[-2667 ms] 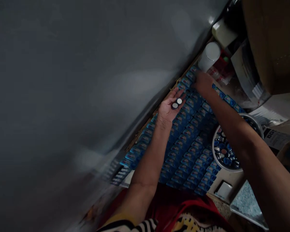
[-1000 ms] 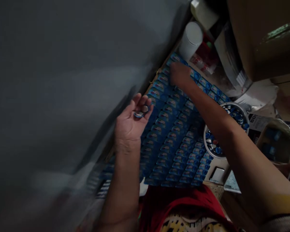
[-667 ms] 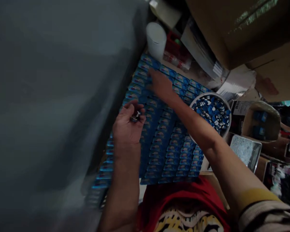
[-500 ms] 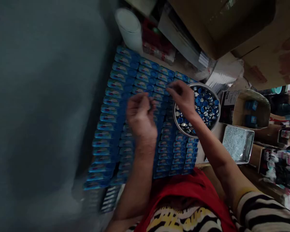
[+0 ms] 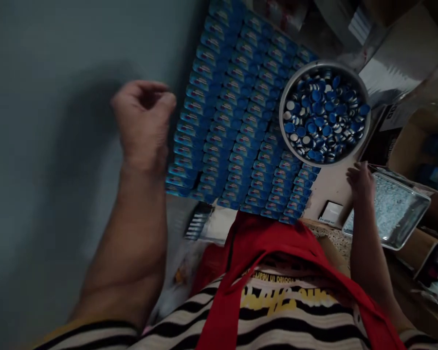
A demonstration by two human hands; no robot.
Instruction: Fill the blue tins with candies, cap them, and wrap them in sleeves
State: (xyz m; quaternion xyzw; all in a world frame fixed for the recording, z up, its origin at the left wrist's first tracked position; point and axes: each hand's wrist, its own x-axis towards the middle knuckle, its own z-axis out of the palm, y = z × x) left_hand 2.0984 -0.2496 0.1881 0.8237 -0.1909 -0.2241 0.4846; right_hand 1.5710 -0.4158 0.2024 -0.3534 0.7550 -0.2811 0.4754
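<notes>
– Left of the boxes (image 5: 237, 121), over a plain grey surface, we log the left hand (image 5: 142, 121): raised, grip curled together into a fist. Contents?
– We cannot tell; the fingers hide whatever may be inside. The right hand (image 5: 359, 179) lies low between the bowl (image 5: 323, 63) and the tray (image 5: 409, 224), grip loosely apart, nothing visible in it.
– Caps?
– The caps (image 5: 324, 114), blue and silver, are heaped in the bowl at the right edge of the box rows. We cannot tell whether it rests on them. The boxes stand in tight rows, touching.
– Risks, as we judge them?
– The full bowl is just beside the right hand, so a nudge could tip it and spill caps over the rows. The left forearm hangs near the closest rows, and a low sweep could knock boxes out of line. The tray of pale granules lies next to the right wrist, where a bump would scatter them.
</notes>
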